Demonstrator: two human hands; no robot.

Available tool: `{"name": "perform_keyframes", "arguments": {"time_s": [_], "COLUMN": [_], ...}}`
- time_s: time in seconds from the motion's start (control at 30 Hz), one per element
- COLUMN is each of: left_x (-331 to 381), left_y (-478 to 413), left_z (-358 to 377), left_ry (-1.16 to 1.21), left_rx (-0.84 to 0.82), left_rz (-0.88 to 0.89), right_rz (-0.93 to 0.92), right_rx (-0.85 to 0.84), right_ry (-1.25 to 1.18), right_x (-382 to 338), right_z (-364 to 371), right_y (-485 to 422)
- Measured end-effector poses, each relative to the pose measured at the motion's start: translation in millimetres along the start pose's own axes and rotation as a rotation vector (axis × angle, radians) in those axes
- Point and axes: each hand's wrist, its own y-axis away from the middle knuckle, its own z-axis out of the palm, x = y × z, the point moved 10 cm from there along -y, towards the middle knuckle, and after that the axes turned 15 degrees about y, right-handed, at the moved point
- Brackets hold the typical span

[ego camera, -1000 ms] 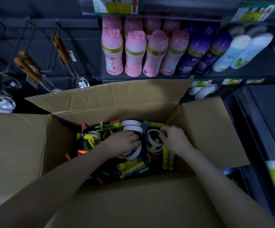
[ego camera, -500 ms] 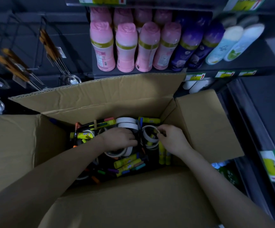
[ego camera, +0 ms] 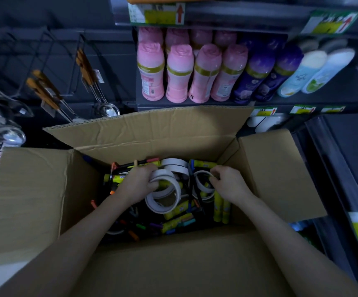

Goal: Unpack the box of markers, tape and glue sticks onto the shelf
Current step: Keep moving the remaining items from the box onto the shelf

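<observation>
My left hand (ego camera: 140,183) grips tape rolls (ego camera: 163,175); my right hand (ego camera: 229,184) pinches another roll (ego camera: 202,189). Probably light, stiff rings (hook the hole).

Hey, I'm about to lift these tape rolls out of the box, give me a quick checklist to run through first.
1. Left grip: ok. The left hand grips several white tape rolls.
2. Right grip: ok. The right hand pinches the thin tape ring.
3. Way out of the box: ok. The box flaps are folded open.
4. Rolls free of clutter: cannot tell. Markers and glue sticks lie beside and beneath them.
5. Room on the shelf: not ok in view. Bottles fill the level behind the box.
</observation>
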Motion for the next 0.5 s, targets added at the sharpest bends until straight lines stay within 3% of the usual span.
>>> {"name": "perform_keyframes", "arguments": {"time_s": [0.23, 0.5], "left_x": [-41.8, -65.3], "left_y": [38.2, 65.6], "left_z": [-51.2, -65.0], "left_ry": [0.411, 0.742], "left_rx": [0.373, 0.569], "left_rz": [-0.321, -0.471], "right_rz": [-0.160, -0.205], "right_rx": [0.013, -0.018], "right_ry": [0.122, 0.263], "right_x": [-43.9, -82.3], "right_z": [14.2, 48.4], "right_y": [-26.8, -56.7]}}
